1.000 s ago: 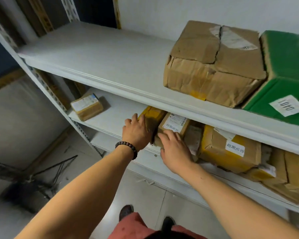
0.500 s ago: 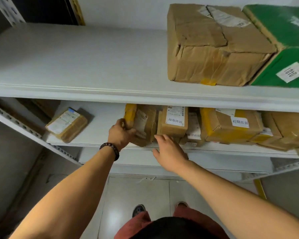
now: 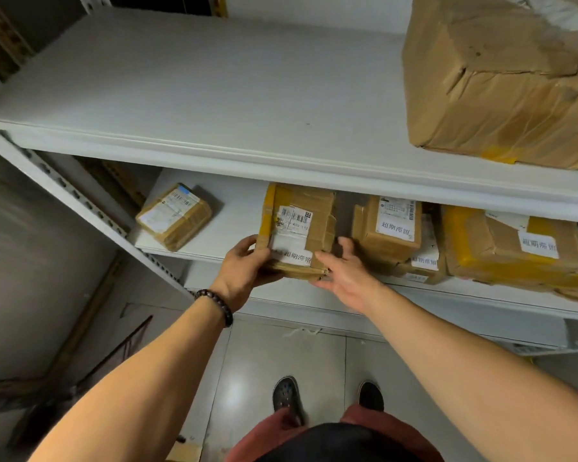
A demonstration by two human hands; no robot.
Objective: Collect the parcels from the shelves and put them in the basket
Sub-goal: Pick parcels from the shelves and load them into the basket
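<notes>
Centre of frame: your left hand [image 3: 244, 265], with a bead bracelet [image 3: 216, 305] at the wrist, grips the lower left corner of a brown taped parcel [image 3: 301, 228]; the thumb lies on the labelled face and the fingers curl beneath it. Your right hand [image 3: 347, 275] meets the same parcel at its lower right corner. Its fingers are spread and nearly straight, the thumb lies along the near edge, and the fingertips reach up beside the parcel's right side. The parcel sits at the front of the lower shelf [image 3: 234, 225], tilted, with its near end past the shelf's front edge. Just right of it stands a second labelled parcel [image 3: 386, 231], with your right fingers between the two. Further right lies a yellow-taped parcel [image 3: 508, 248]. At the left of the lower shelf, well apart from the others, rests a small flat parcel [image 3: 174, 216]. On the upper shelf [image 3: 214, 95], in the upper right corner of the frame, sits a large crumpled cardboard box [image 3: 501, 81]. At the bottom of the frame your two dark shoes [image 3: 286, 395] stand on a pale tiled floor [image 3: 247, 361].
</notes>
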